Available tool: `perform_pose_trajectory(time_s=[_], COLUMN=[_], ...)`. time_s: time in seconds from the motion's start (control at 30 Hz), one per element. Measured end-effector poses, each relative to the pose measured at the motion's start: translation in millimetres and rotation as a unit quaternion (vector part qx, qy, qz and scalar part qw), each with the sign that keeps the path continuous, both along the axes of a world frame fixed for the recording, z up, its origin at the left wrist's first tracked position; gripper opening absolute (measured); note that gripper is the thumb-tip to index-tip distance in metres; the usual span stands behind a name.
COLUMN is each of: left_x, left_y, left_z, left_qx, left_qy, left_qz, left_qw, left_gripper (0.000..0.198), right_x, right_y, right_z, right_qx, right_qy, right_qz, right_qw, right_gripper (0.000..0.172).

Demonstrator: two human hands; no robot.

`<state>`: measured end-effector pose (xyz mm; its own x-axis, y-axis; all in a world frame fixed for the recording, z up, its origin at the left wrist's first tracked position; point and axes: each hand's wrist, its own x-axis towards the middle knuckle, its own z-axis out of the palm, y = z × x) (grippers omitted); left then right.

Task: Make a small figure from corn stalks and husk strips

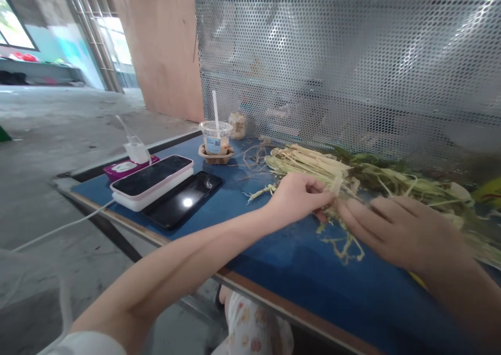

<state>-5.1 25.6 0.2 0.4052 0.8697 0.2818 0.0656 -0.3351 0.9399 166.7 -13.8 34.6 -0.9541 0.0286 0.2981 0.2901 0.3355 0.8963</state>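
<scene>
A pile of pale, dried plant stalks and strips point(313, 164) lies on the blue table point(274, 261), running right into greener leaves point(391, 175). My left hand point(297, 196) is closed in a pinch on the near end of a pale strip at the pile's edge. My right hand point(395, 229) lies beside it with fingers stretched flat, pressing on the stalks. Loose stringy bits point(346, 248) trail out under the hands.
Two phones point(156, 180) point(183, 201) and a white power bank with cable lie at the table's left. A plastic cup with a straw point(216, 138) and a small jar point(237, 125) stand at the back. A perforated metal screen point(352, 73) walls off the far side.
</scene>
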Motion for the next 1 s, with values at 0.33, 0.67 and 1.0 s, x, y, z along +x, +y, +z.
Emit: perform_pose_trajectory(time_s=[0.33,0.67,1.0], left_x=[-3,-1,1], left_y=[-8,-8,-9], left_z=[7.8,6.8,6.2], left_qx=[0.005,-0.044,-0.083], left_qy=[-0.006,-0.051,-0.086], left_qz=[-0.029,-0.043,-0.046], left_qw=[1.0,0.997,0.992], left_gripper=[0.017,0.017,0.019], right_x=[10,17,-3], right_y=[-4,0,-1], right_z=[-1.0,-13.6,-20.6], right_qx=[0.012,-0.087,-0.138], right_qy=[0.011,0.132,0.309], right_qz=[0.038,0.053,0.01], right_qw=[0.999,0.986,0.941], right_gripper=[0.027,0.028,0.009])
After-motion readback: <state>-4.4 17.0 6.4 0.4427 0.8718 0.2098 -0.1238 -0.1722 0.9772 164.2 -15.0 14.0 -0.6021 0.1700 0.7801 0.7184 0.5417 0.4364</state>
